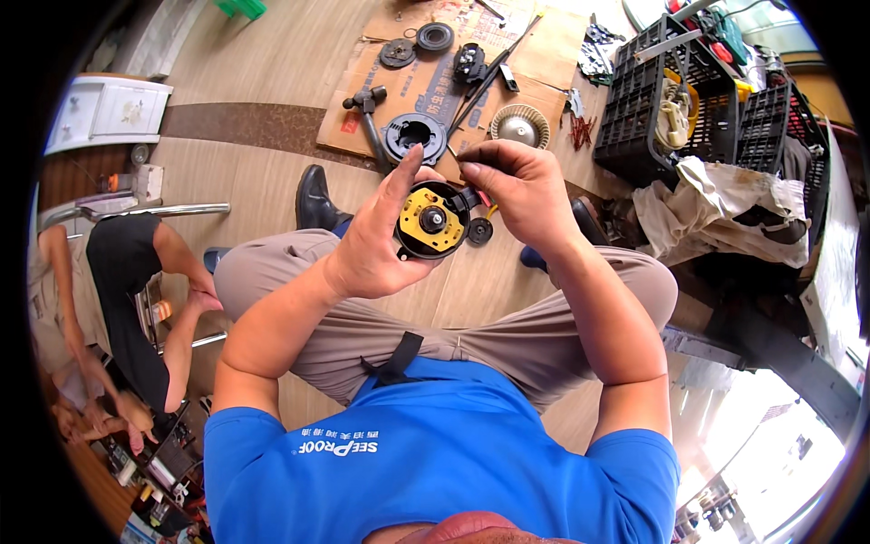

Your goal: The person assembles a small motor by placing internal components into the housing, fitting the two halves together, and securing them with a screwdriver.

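My left hand (376, 240) grips a round black part with a yellow disc face and a dark hub (432, 219), held above my knees. The thumb points up along its left rim. My right hand (518, 186) pinches the upper right edge of the same part, fingers bent at a black tab where a red and a yellow wire show. A small black ring (479, 231) lies on the floor just below that hand.
On flattened cardboard (544, 54) ahead lie a hammer (370, 113), a black ring housing (414, 136), a ribbed metal dome (519, 127), discs and tools. Black crates (671, 109) and cloth (725, 204) are at the right. A seated person (118, 299) is at the left.
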### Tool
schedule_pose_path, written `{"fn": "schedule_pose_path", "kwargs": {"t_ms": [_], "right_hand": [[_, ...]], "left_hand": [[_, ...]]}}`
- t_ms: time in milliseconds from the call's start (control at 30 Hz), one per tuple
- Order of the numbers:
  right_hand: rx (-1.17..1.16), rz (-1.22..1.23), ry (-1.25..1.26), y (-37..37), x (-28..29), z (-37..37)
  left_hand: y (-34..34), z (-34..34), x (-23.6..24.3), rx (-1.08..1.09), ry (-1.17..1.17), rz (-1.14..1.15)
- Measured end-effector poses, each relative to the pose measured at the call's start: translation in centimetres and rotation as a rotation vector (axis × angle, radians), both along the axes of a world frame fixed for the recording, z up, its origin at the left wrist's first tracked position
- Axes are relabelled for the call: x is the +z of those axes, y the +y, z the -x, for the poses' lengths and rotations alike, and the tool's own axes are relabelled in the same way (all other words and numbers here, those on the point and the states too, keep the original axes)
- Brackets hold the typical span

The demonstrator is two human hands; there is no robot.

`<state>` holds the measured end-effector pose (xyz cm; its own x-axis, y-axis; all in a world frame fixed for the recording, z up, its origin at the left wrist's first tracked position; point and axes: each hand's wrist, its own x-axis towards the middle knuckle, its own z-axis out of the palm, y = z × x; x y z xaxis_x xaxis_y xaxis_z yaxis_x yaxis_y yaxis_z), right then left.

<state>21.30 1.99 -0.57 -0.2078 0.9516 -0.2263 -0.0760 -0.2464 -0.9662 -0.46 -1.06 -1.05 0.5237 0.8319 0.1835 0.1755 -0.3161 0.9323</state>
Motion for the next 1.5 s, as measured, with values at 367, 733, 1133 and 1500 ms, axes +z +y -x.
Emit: {"fn": "schedule_pose_path", "kwargs": {"t_ms": [367, 733, 1133, 1500], "right_hand": [[0.049, 0.096, 0.007, -0.3, 0.8, 0.7], [0.092, -0.244, -0.224, -0.7, -0.6, 0.9], [0.039, -0.317, -0.440, -0.4, -0.1, 0.7], [0.116, 0.245, 0.034, 0.0, 0.7, 0.1]], "left_hand": [[-0.3, 0.0, -0.1, 0.016, 0.136, -0.157], [0.0, 0.3, 0.4, -0.033, 0.201, -0.164], [-0.5, 0.0, -0.1, -0.051, -0.028, 0.148], [-0.4, 0.0, -0.4, -0.021, 0.060, 0.060]]}}
